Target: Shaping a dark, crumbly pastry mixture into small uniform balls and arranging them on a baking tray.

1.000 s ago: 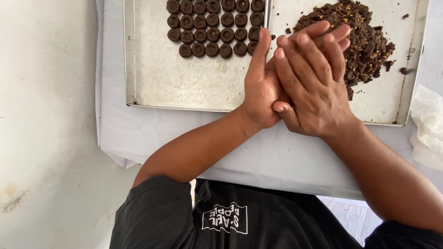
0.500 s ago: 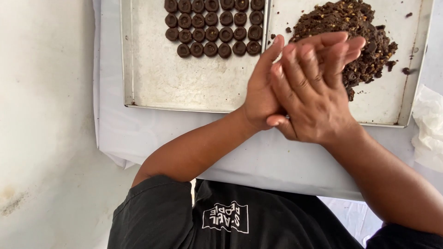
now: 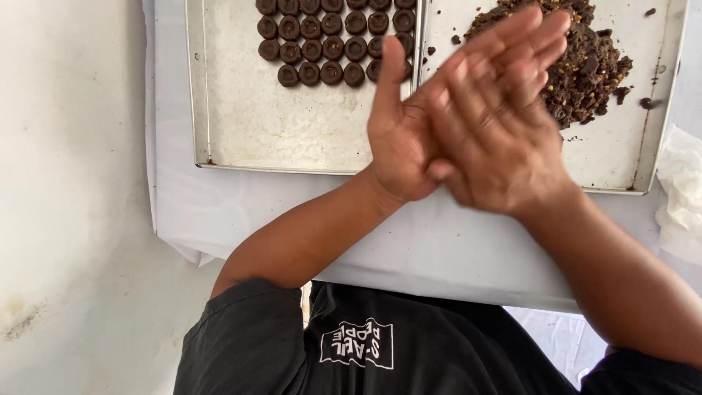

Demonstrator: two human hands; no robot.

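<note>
Left hand and right hand press flat, palm to palm, fingers straight; whether the grip encloses anything, I cannot tell. Just beyond: dark mix; beyond-left, balls on tray.

A tabletop covered with a smooth white cloth fills the upper part of the view, its edge hanging down at the left. Beside and below it lies a pale, off-white floor, scuffed and marked with a faint yellowish stain near the lower left. Soft, even daylight falls everywhere, casting only weak shadows.
</note>
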